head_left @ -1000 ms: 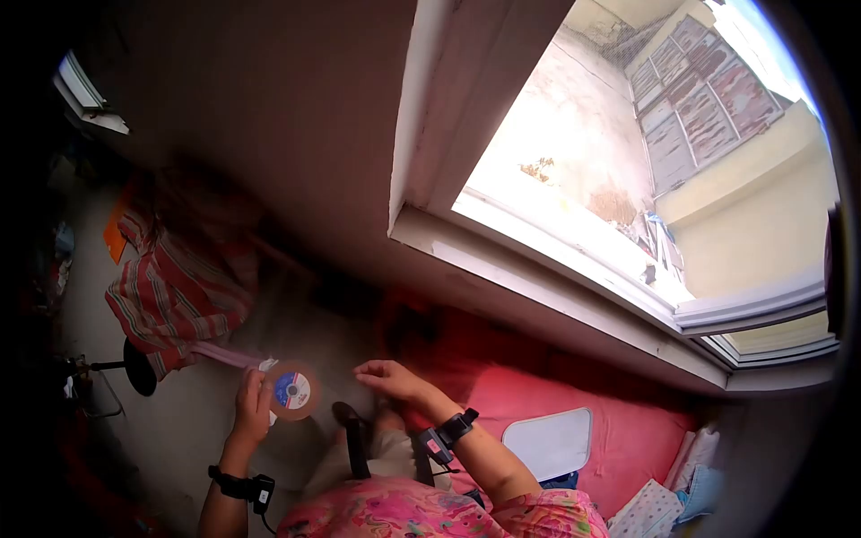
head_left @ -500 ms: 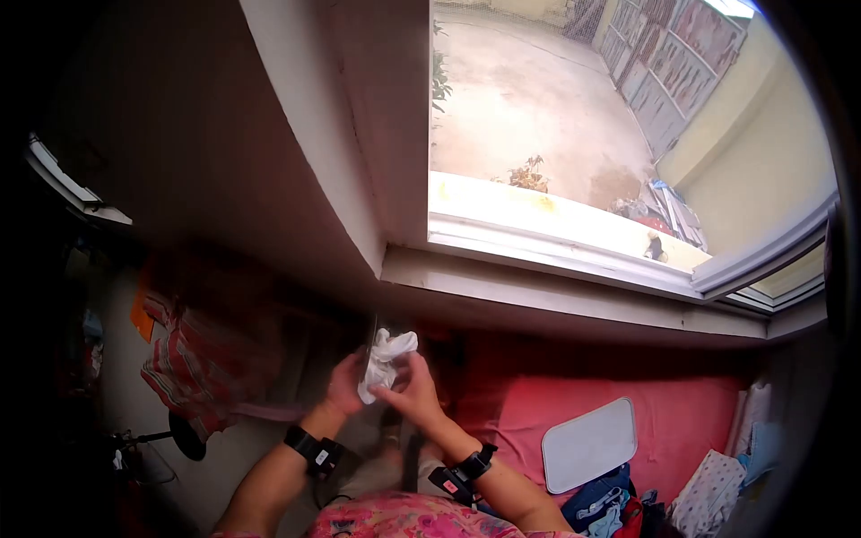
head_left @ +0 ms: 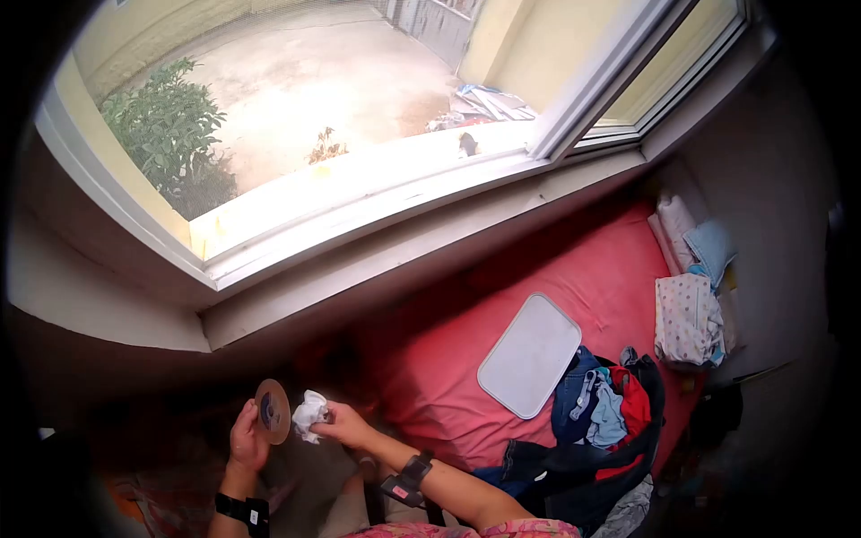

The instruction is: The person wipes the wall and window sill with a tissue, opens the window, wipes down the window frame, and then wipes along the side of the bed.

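Observation:
My left hand (head_left: 247, 437) is closed on the edge of a flat, round tan disc (head_left: 273, 412) with a bluish patch at its centre. The disc stands nearly upright, its face turned to the right; I cannot make out exactly what it is. Just right of it, a crumpled white cloth or tissue (head_left: 310, 416) is bunched in the fingers of my right hand (head_left: 341, 425). A small gap separates the white bundle from the disc. Both wrists wear black bands with small boxes.
To the right is a bed with a red sheet (head_left: 430, 377), bearing a pale board (head_left: 531, 355) and a heap of clothes (head_left: 603, 412). Folded bedding (head_left: 689, 309) lies at its far corner. A window sill (head_left: 404, 238) runs along the front, with a yard outside.
My hands have drawn apart, and the white bundle has come off the disc. The disc's face now shows. My view has swung right, bringing more of the bed into sight.

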Action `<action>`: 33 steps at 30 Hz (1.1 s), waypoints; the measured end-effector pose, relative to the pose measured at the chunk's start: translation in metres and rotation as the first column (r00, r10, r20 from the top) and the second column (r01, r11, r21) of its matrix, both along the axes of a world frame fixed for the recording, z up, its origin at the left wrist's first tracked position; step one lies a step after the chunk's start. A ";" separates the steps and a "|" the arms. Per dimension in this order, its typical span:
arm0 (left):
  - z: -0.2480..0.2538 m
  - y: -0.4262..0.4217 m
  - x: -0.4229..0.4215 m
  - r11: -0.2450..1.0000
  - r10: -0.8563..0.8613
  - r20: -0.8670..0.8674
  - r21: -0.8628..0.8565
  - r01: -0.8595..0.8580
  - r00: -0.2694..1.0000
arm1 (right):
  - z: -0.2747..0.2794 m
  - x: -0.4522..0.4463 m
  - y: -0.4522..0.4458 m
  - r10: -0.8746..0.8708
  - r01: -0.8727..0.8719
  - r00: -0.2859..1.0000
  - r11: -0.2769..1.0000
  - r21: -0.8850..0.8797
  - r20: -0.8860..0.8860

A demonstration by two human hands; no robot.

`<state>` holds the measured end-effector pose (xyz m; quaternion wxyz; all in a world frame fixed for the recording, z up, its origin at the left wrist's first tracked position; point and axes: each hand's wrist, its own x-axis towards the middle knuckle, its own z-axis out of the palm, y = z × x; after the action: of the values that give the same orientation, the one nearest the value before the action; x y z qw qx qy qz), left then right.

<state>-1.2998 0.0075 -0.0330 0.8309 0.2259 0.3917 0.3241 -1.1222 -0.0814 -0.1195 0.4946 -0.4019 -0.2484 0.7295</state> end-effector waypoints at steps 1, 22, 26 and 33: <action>0.002 0.006 0.002 0.998 -0.005 -0.076 0.063 0.010 0.997 | 0.007 0.017 -0.002 -0.041 0.043 0.999 0.996 -0.077 0.023; 0.062 0.130 0.282 -0.816 0.141 -0.857 0.183 0.549 0.495 | -0.128 0.430 -0.002 -0.172 0.611 -0.076 0.770 0.182 0.982; 0.041 0.151 0.280 -0.843 0.104 -0.879 0.171 0.511 0.466 | -0.134 0.497 0.017 0.067 0.635 -0.224 0.767 0.093 0.972; 0.026 0.154 0.265 -0.788 0.109 -0.872 0.218 0.576 0.478 | -0.192 0.565 0.051 0.427 0.629 -0.420 0.773 -0.083 0.801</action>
<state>-1.0344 0.1619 -0.0070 0.0921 0.9901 -0.1008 -0.0316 -0.5567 -0.0307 -0.3119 -0.0346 -0.9692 -0.2439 0.0041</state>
